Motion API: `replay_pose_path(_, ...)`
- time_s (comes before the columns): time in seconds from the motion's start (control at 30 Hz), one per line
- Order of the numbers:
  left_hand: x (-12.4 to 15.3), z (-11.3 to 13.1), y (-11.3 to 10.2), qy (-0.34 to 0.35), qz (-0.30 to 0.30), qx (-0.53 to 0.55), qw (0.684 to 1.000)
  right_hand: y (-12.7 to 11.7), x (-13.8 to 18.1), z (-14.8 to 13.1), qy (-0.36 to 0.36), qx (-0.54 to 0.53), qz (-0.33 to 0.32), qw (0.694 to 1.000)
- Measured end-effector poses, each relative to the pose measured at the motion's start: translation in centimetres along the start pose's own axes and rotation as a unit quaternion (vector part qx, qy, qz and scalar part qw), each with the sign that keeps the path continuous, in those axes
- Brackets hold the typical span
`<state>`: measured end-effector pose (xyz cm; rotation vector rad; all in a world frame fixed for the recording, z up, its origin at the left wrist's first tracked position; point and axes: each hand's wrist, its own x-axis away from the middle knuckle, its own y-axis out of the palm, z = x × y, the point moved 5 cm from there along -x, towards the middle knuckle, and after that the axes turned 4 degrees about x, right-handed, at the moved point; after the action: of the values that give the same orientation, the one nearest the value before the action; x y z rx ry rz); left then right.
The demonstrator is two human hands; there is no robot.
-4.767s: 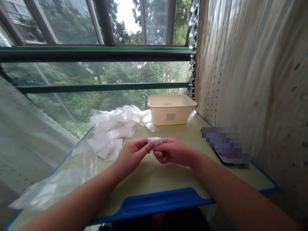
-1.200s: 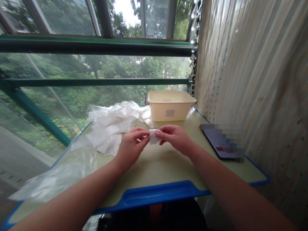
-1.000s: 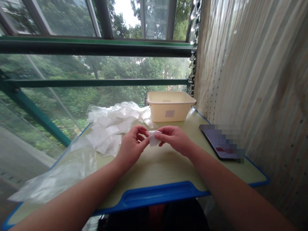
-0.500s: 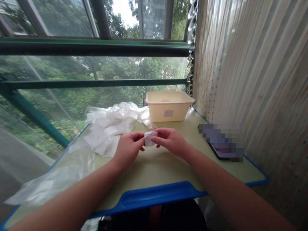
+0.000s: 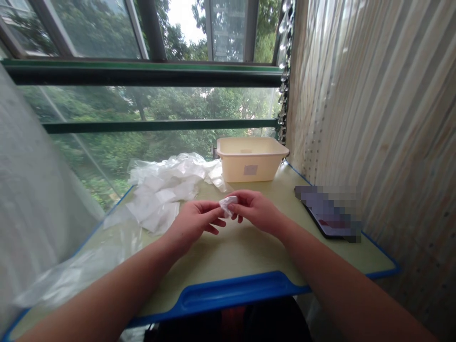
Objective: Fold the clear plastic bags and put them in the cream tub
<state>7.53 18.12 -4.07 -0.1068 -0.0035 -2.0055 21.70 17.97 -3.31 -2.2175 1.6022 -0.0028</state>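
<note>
A small white folded packet (image 5: 227,205), soft and wrinkled, is held between my two hands above the middle of the table. My right hand (image 5: 254,209) pinches it, thumb in front and fingers behind. From the other side, my left hand (image 5: 194,221) has its thumb and index finger on the packet's left edge, while its lower fingers spread loosely beneath. Whether anything is inside the packet cannot be seen. Left of my hands lies a heap of white sheets and clear plastic bags (image 5: 160,194). A cream plastic bin (image 5: 249,168) with a small label stands just behind my hands.
The pale green table (image 5: 228,251) has a blue rim with a moulded blue tray (image 5: 238,289) at the front edge. A phone-like dark device (image 5: 326,216), partly blurred out, lies at right. A striped curtain (image 5: 374,118) hangs there; windows are behind.
The packet has gone from a flat square to a more crumpled, tilted shape. My left hand's lower fingers have spread. The view has shifted slightly, and a whitish curtain now shows at left.
</note>
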Motion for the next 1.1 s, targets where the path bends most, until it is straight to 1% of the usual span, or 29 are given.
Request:
replay_pose_path(0.1,0.1,0.0,0.1,0.001,-0.019,-0.02,1.0,-0.2,0.0,0.2,0.013,0.021,0.007,1.0)
replay_pose_path(0.27,-0.3,-0.5,0.0,0.041,0.009,-0.067,0.997,0.0,0.0,0.3,0.019,0.017,0.006,1.0)
replay_pose_path(0.33,-0.4,-0.4,-0.1,0.049,0.023,-0.063,0.997,0.1,0.0,0.3,0.024,0.004,-0.007,1.0)
replay_pose_path(0.47,-0.2,0.2,-0.5,0.068,0.057,-0.058,0.994,0.3,0.1,0.5,0.06,-0.01,-0.049,0.997)
replay_pose_path(0.6,0.0,0.5,-0.6,0.077,0.057,-0.068,0.993,0.3,0.1,0.7,0.073,-0.022,-0.048,0.996)
replay_pose_path(0.67,-0.1,0.5,-0.6,0.079,0.057,-0.071,0.993,0.5,0.1,1.1,0.091,-0.041,-0.064,0.993)
replay_pose_path(0.77,-0.3,0.3,-0.6,0.08,0.055,-0.081,0.992,0.9,0.2,2.0,0.137,-0.07,-0.094,0.984)
replay_pose_path(0.87,-0.4,0.1,-0.6,0.072,0.048,-0.108,0.99,1.1,0.3,2.7,0.171,-0.07,-0.101,0.978)
replay_pose_path(0.97,-0.5,0.0,-0.8,0.058,0.051,-0.126,0.989,0.9,0.2,2.8,0.16,-0.054,-0.087,0.982)
replay_pose_path(1.03,-0.5,-0.1,-1.0,0.043,0.062,-0.117,0.99,0.8,0.1,2.7,0.146,-0.053,-0.076,0.985)
replay_pose_path(1.1,-0.5,-0.2,-1.0,0.033,0.047,-0.104,0.993,0.6,0.1,2.6,0.14,-0.054,-0.07,0.986)
